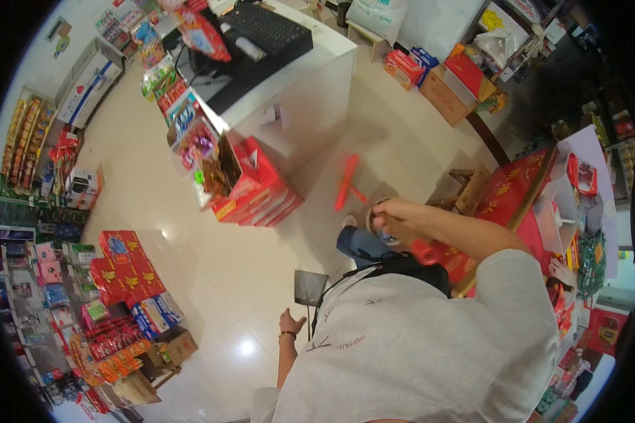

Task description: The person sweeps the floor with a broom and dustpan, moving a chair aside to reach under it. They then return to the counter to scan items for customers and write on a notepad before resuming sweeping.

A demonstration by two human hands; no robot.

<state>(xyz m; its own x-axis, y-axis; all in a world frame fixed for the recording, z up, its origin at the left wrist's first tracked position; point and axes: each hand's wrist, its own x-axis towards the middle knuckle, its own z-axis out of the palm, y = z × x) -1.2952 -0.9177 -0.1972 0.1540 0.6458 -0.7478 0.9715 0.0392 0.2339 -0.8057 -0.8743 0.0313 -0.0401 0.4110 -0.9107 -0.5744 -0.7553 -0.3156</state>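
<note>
My right hand (pixel 394 219) is closed around the shaft of a red T-shaped tool (pixel 346 182), which looks like a squeegee. Its crossbar is held above the tiled floor, a little blurred, beyond my feet. A blurred red end (pixel 423 252) shows on the near side of that hand, perhaps the same tool's handle. My left hand (pixel 291 323) hangs at my side with fingers apart and holds nothing. Near it, a grey flat square piece (pixel 310 287) on a thin rod shows beside my shirt; the rod's lower part is hidden.
A white counter (pixel 317 90) with a black keyboard (pixel 267 26) stands ahead. Red cartons (pixel 259 190) sit at its corner. On the right is a red table (pixel 510 185) with a wooden stool (pixel 468 187) beside it. Stocked shelves (pixel 47 317) and red boxes (pixel 129 264) line the left.
</note>
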